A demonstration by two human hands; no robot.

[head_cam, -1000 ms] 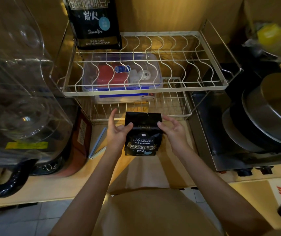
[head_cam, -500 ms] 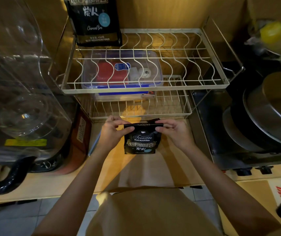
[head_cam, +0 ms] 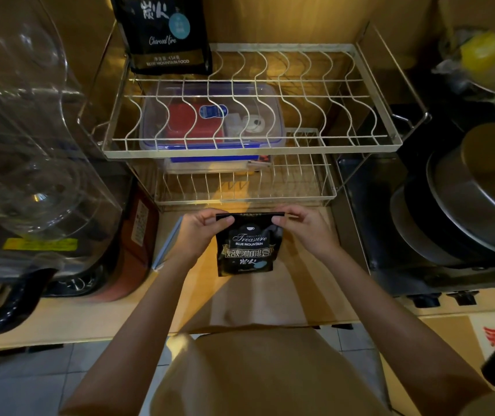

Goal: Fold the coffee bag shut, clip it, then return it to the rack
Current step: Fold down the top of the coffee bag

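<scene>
I have my left hand [head_cam: 195, 232] and right hand [head_cam: 301, 228] each pinched on a top corner of the black coffee bag [head_cam: 247, 246], upright on the counter just near of the wire rack [head_cam: 252, 145].

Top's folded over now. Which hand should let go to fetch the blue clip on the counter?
Left, probably. The blue clip lies on the counter right beside the left hand. The right hand sits on the far side of the coffee bag and can keep pinching the fold.
</scene>
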